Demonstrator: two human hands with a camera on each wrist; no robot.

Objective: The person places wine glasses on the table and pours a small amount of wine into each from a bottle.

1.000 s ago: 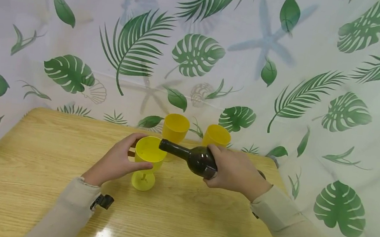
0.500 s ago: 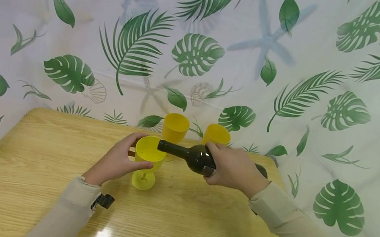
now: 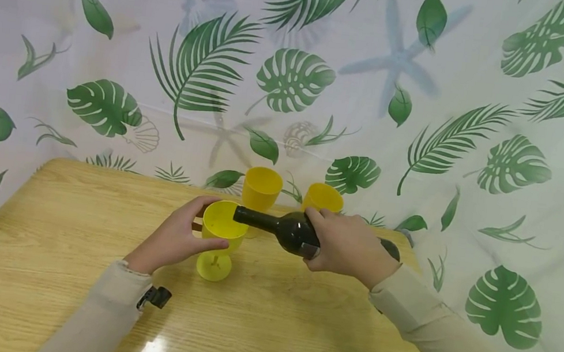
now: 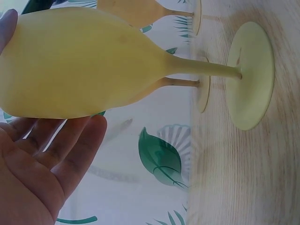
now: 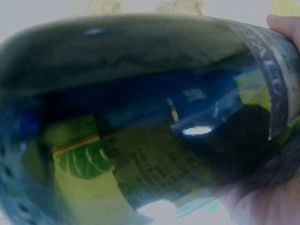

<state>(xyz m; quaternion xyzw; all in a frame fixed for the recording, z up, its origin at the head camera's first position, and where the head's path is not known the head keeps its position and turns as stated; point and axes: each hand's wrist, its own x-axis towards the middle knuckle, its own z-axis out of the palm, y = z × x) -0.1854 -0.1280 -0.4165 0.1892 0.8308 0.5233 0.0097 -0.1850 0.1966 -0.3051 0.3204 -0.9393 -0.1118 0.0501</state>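
Note:
A yellow plastic goblet (image 3: 233,239) stands upright on the table. My left hand (image 3: 170,240) holds its bowl, thumb on the near side and fingers behind; the left wrist view shows several fingers (image 4: 77,152) against the goblet's bowl (image 4: 84,65). My right hand (image 3: 349,246) grips a dark green wine bottle (image 3: 292,234) round its body. Nearly level, the bottle points left, with its mouth over the goblet's right rim. The bottle's glass (image 5: 140,117) fills most of the right wrist view. I cannot tell whether any liquid is flowing.
Two more yellow goblets, one (image 3: 262,190) behind the held goblet and another (image 3: 323,197) behind the bottle, stand near the back edge. The wooden table (image 3: 254,324) meets a leaf-patterned cloth (image 3: 286,136) at the back.
The bottle has tipped slightly closer to level, its mouth shifting a little left over the rim. My right hand has risen slightly; the left hand and goblet stay in place.

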